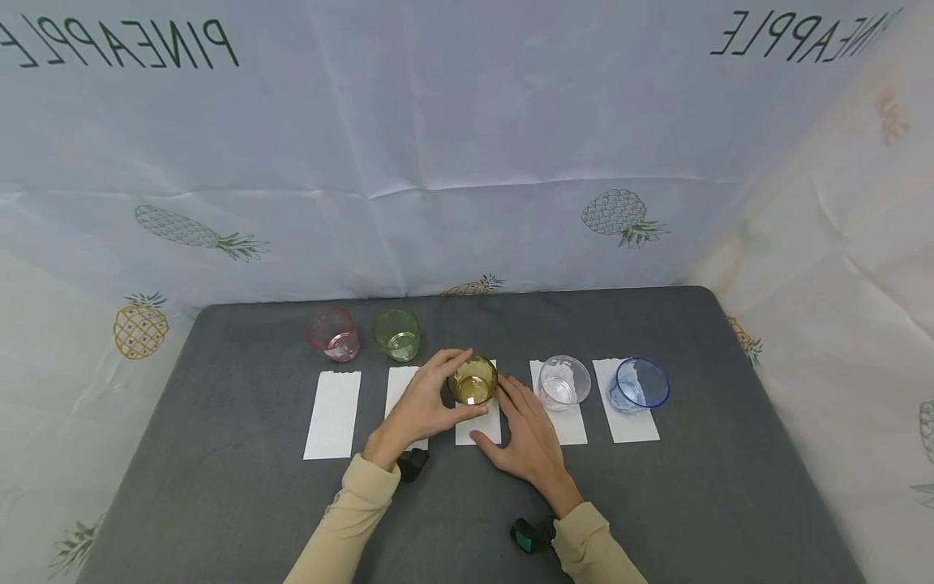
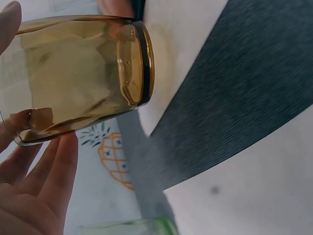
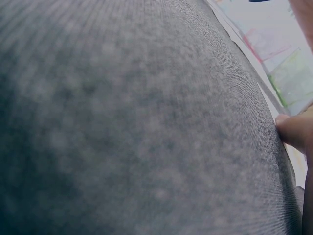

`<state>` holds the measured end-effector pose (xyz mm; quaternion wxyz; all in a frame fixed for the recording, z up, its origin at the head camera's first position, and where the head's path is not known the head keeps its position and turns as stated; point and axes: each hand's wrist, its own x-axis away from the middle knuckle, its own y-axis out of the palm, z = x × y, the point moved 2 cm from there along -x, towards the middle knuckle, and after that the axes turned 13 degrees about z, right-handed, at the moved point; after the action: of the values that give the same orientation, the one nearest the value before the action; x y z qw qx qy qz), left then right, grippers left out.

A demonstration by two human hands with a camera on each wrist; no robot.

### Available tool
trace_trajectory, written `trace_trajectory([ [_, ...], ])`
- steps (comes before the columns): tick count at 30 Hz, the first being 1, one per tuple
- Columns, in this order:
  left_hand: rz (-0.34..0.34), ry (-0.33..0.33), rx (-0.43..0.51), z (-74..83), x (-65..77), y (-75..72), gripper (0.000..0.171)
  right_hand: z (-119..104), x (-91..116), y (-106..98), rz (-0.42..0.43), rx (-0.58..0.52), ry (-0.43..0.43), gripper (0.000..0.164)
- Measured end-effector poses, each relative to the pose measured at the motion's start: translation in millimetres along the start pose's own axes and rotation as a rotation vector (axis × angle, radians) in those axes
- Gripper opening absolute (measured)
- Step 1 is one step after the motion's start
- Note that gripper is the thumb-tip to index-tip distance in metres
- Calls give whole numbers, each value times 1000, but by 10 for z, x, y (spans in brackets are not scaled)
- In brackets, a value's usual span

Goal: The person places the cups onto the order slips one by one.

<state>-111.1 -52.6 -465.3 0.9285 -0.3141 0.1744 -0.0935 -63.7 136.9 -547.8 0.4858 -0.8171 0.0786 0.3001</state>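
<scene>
An amber glass tumbler (image 1: pixel 474 383) stands over the middle paper strip (image 1: pixel 478 430). My left hand (image 1: pixel 430 397) grips it near the rim, thumb on the near side and fingers behind. In the left wrist view the faceted tumbler (image 2: pixel 83 73) has its thick base close over the white paper, with fingers (image 2: pixel 58 166) around its upper part. My right hand (image 1: pixel 521 430) lies to the right, fingertips right at the tumbler's side, thumb spread toward me. The right wrist view shows mostly blurred grey cloth, with the thumb (image 3: pixel 293 129) at the right edge.
Red (image 1: pixel 333 334) and green (image 1: pixel 397 334) glasses stand at the back left, behind a paper strip (image 1: pixel 332 415) and a partly covered one (image 1: pixel 397 385). To the right, a clear glass (image 1: pixel 564 382) and a blue glass (image 1: pixel 638 384) stand on strips. A pineapple-print curtain borders the grey table (image 1: pixel 241 422).
</scene>
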Motion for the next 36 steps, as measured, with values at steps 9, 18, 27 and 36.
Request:
trace_trajectory([
  [9, -6, -12, 13, -54, 64, 83, 87, 11, 8, 12, 24, 10, -25, 86],
  [18, 8, -1, 21, -38, 67, 87, 86, 23, 14, 22, 50, 1, -34, 85],
  [27, 51, 28, 46, -79, 77, 113, 81, 17, 11, 42, 48, -5, -36, 85],
  [36, 83, -22, 118, -127, 110, 210, 77, 25, 13, 41, 28, -11, -8, 79],
])
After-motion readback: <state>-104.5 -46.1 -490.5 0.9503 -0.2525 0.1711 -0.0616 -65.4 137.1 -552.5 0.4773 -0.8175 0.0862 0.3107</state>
